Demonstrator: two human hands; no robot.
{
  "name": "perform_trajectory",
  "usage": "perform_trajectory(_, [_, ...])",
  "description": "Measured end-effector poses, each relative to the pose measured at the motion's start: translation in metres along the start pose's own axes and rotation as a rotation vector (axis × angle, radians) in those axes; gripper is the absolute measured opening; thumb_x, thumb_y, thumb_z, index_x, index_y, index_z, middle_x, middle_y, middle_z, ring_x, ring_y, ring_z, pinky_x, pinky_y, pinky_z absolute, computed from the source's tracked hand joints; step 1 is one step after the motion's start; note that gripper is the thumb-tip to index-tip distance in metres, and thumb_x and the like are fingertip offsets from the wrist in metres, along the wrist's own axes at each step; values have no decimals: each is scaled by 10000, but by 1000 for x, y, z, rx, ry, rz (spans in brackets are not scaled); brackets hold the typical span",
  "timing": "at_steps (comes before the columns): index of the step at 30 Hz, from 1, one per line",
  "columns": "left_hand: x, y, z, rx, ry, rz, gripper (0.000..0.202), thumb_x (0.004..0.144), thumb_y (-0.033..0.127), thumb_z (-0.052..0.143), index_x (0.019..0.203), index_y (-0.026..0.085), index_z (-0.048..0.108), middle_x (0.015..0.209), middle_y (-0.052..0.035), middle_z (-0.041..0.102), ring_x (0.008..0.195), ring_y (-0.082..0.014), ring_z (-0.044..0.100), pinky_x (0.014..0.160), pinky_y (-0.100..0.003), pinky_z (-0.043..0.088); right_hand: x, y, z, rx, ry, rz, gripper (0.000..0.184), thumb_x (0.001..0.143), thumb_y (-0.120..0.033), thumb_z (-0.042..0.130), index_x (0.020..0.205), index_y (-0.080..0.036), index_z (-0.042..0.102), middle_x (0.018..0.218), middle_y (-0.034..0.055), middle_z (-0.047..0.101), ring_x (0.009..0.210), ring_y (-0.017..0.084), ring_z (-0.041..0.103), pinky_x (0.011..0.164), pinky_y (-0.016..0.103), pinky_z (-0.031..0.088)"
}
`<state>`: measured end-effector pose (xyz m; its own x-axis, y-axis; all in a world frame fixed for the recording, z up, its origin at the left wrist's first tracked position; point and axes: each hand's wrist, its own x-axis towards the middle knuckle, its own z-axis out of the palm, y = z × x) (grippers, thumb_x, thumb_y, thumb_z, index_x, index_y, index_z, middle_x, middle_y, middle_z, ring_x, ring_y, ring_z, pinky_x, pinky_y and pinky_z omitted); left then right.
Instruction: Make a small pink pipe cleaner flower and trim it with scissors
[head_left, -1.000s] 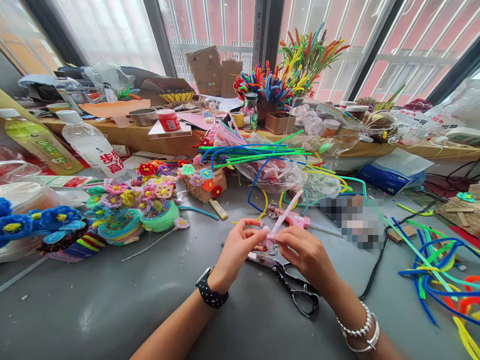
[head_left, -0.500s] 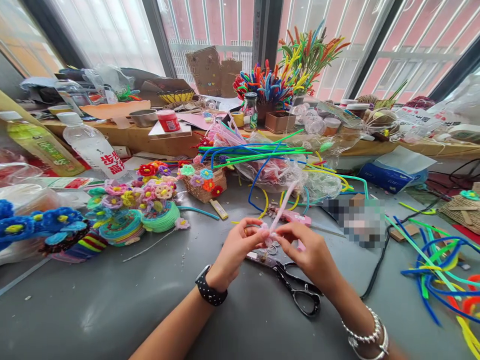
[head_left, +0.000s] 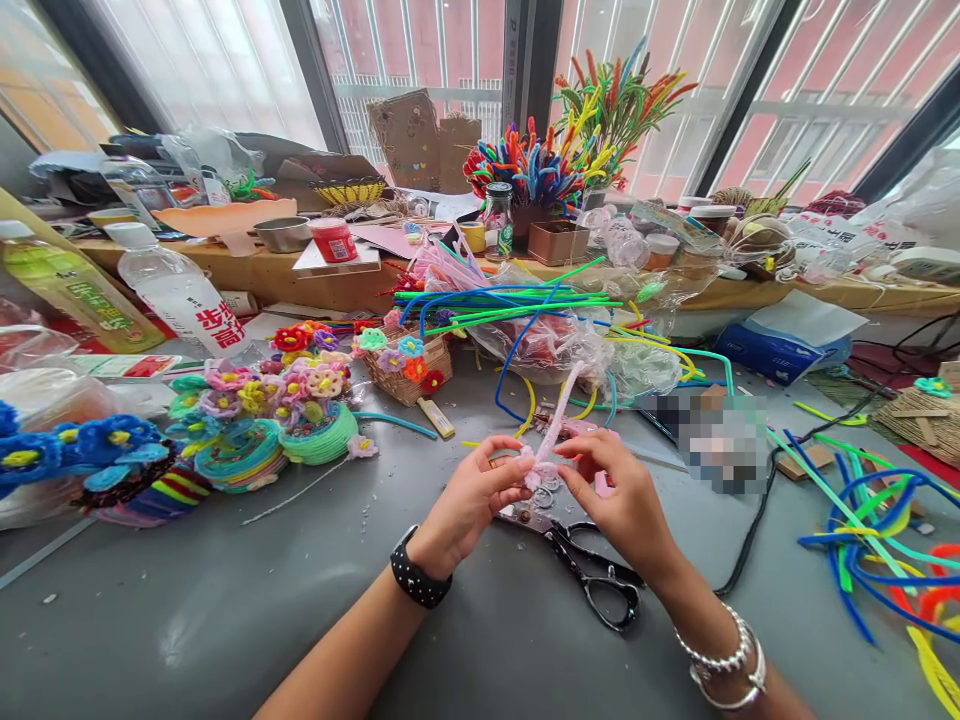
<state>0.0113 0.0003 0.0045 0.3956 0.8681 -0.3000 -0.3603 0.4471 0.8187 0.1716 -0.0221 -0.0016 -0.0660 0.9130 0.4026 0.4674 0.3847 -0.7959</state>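
Both my hands meet over the grey table (head_left: 187, 610), pinching a pale pink pipe cleaner (head_left: 555, 425). My left hand (head_left: 472, 495) has a black watch on its wrist and pinches the curled lower end. My right hand (head_left: 619, 490), with silver bracelets, is closed on the same curled part from the right. The free end of the pipe cleaner sticks up and away from me. Black-handled scissors (head_left: 592, 570) lie on the table just under my hands.
Finished pipe-cleaner flower coils (head_left: 262, 420) and a small basket of flowers (head_left: 409, 365) sit to the left. A bag of loose coloured pipe cleaners (head_left: 540, 320) lies behind my hands, and more lie at the right (head_left: 870, 520). Two bottles (head_left: 176, 290) stand far left. A black cable (head_left: 757, 530) crosses the table.
The free end of the pink pipe cleaner has swung from leaning right to pointing more upright, and my fingers have shifted slightly on the curled end. My hands stayed in place.
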Motion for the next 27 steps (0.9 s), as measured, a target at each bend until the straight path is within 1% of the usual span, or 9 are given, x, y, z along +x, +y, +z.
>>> perform_trajectory(2, [0, -1, 0, -20, -11, -26, 298, 607, 234, 689, 813, 158, 488, 671, 22, 565, 563, -56, 528, 578, -188, 417, -2, 1, -1, -228, 50, -240, 169, 778, -177, 502, 920, -199, 590, 862, 62, 566, 785, 171, 519, 702, 299, 426])
perform_trajectory(5, [1, -2, 0, -33, -16, -41, 298, 600, 230, 692, 802, 151, 488, 673, 19, 558, 555, -50, 514, 556, -177, 405, -5, 3, -1, -436, 68, -461, 213, 794, -110, 475, 961, -199, 573, 855, 67, 574, 804, 173, 516, 721, 299, 429])
perform_trajectory(9, [0, -3, 1, -33, -19, -31, 284, 616, 225, 680, 789, 154, 466, 659, 31, 528, 545, -44, 492, 550, -177, 397, -9, 7, -1, -587, 86, -611, 229, 800, -89, 468, 977, -198, 564, 847, 70, 576, 752, 161, 509, 695, 283, 432])
perform_trajectory(12, [-1, -4, 2, -7, -20, -7, 279, 622, 240, 673, 756, 159, 442, 641, 38, 506, 542, -46, 479, 542, -178, 383, -10, 7, -1, -631, 62, -626, 214, 805, -108, 453, 944, -210, 580, 840, 67, 571, 746, 164, 506, 684, 288, 427])
perform_trajectory(15, [-2, -5, 3, 81, 3, 79, 285, 627, 274, 665, 742, 166, 428, 603, 49, 479, 518, -50, 454, 512, -175, 356, -10, 3, 3, -576, 87, -531, 152, 796, -145, 465, 847, -199, 598, 766, 58, 540, 715, 168, 494, 650, 289, 423])
perform_trajectory(19, [-5, -6, 7, 310, 96, 354, 276, 636, 274, 653, 782, 193, 433, 607, 57, 461, 539, -71, 454, 532, -190, 369, -10, -6, 12, -335, 141, -294, 102, 773, -161, 479, 765, -184, 579, 741, 42, 464, 710, 166, 475, 635, 292, 418])
perform_trajectory(23, [-9, -11, 6, 663, 214, 657, 147, 693, 246, 593, 808, 215, 507, 674, 19, 527, 637, -110, 501, 660, -227, 388, -10, -12, 19, -45, 113, 27, 114, 760, -231, 516, 665, -176, 548, 712, 20, 433, 658, 143, 430, 605, 273, 380])
perform_trajectory(25, [-11, -15, 3, 798, 195, 733, 74, 714, 223, 565, 787, 219, 552, 713, -10, 565, 683, -129, 512, 707, -241, 378, -10, -11, 22, 178, 88, 216, 159, 737, -282, 550, 627, -170, 532, 684, 7, 434, 624, 125, 404, 578, 254, 355])
perform_trajectory(27, [-11, -18, 0, 868, 108, 749, 74, 727, 202, 544, 781, 223, 589, 766, -41, 598, 746, -152, 525, 762, -259, 369, -9, -8, 24, 530, 12, 463, 186, 698, -320, 578, 613, -165, 520, 623, -15, 410, 558, 101, 368, 518, 232, 329])
